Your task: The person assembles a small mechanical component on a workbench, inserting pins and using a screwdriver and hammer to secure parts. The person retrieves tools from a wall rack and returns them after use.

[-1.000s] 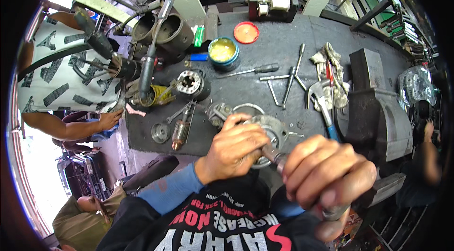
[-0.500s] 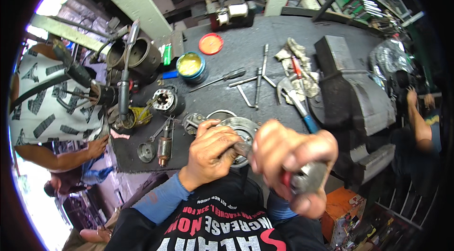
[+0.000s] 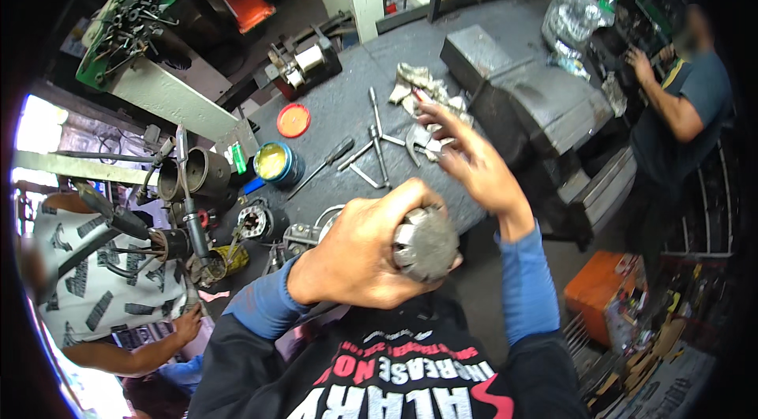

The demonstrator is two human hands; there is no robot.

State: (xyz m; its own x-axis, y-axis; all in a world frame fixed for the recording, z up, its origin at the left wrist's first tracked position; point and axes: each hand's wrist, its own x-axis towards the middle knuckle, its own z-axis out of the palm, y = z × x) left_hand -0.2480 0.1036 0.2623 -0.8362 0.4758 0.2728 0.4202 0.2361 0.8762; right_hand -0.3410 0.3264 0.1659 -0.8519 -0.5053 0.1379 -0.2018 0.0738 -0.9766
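My left hand (image 3: 359, 249) is wrapped round a tool with a grey, round, notched metal end (image 3: 426, 244), which points up close to me. Its lower part is hidden by the hand. My right hand (image 3: 482, 170) is off the tool, held out with fingers apart and nothing in them. Below those fingers lies a claw hammer (image 3: 416, 147), mostly covered by the hand. A cross-shaped wrench (image 3: 374, 135) and a screwdriver (image 3: 324, 164) lie to its left. Behind my left hand, a round metal part (image 3: 330, 218) shows only in part.
A large bench vise (image 3: 537, 99) stands at right, beside a stained rag (image 3: 418, 84). Left of centre are an open grease tub (image 3: 276, 165), its red lid (image 3: 294, 121) and metal cylinders (image 3: 209, 170). One person (image 3: 103, 269) is at left, another (image 3: 683, 111) at far right.
My right hand has let go of the tool and moved up and away toward the hammer. The left hand now grips the tool near its round end. The whole view has turned.
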